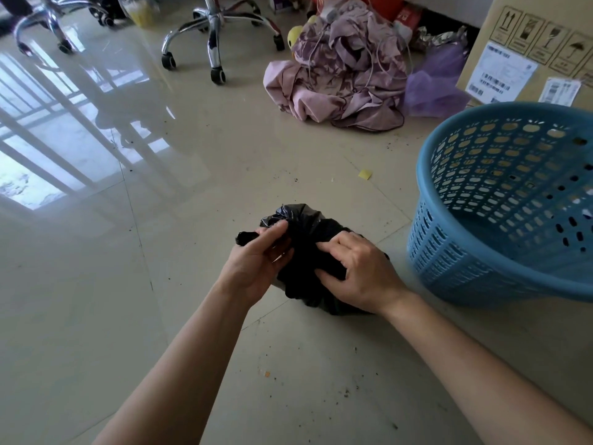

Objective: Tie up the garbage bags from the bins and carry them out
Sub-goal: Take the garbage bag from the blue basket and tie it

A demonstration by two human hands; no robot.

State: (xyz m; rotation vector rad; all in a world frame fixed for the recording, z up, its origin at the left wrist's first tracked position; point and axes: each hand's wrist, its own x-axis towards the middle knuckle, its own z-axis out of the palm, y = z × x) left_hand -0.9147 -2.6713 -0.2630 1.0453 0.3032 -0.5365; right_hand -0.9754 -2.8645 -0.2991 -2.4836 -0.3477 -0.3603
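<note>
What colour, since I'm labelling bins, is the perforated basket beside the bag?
The basket is light blue; the head view shows it.

Bright daylight, window glare on glossy floor (80, 130) left, wide-angle bending edges, corners perhaps slightly soft

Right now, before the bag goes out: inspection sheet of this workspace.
Surface: glossy beige tiled floor, scattered dark crumbs.
Job's things: black plastic garbage bag on the floor; blue perforated plastic basket to its right.
Clutter: pink-purple cloth heap, brown cardboard box, small yellow paper scrap.
Grippers: left hand pinches a twisted end of the bag; right hand grips its gathered top.
Cables: white cord draped over the cloth heap.
Surroundings: chrome wheeled chair base at the back; barred window reflection at left.
</note>
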